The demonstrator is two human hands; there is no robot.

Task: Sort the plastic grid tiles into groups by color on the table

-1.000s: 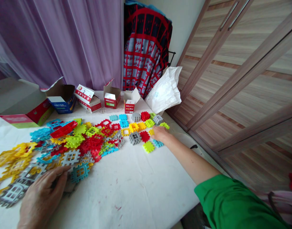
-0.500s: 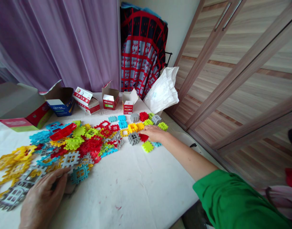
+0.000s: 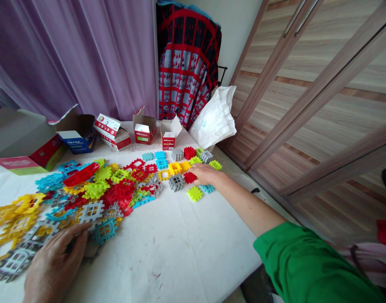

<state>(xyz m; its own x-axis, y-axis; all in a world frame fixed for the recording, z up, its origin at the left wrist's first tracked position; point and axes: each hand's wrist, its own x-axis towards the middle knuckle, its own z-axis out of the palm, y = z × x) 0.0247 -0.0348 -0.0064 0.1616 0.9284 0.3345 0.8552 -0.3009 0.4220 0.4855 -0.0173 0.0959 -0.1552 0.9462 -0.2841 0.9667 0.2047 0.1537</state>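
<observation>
My left hand (image 3: 56, 261) rests at the near edge of a heap of plastic interlocking blocks. Its fingers are bent toward the thumb, and whatever lies between them is hidden in shadow. Close to its fingertips are a teal window block (image 3: 105, 230) and a grey window block (image 3: 91, 211). My right hand (image 3: 205, 173) reaches over the smaller group at the right, fingers extended with the tips low among the blocks. A red square block (image 3: 189, 177) lies against its near side. Yellow joined blocks (image 3: 177, 168) and a grey cube (image 3: 177, 182) sit to its left.
Opened cartons stand along the back, including a blue box (image 3: 80, 141) and a small red box (image 3: 168, 140). A white bag (image 3: 215, 118) leans at the far right corner. Beyond the table's right edge stands a wooden wardrobe (image 3: 322, 126). A lime block (image 3: 194, 193) lies in front.
My right hand has drawn slightly right, away from the yellow blocks. More of the red and blue blocks beside it shows. My left hand has hardly moved.
</observation>
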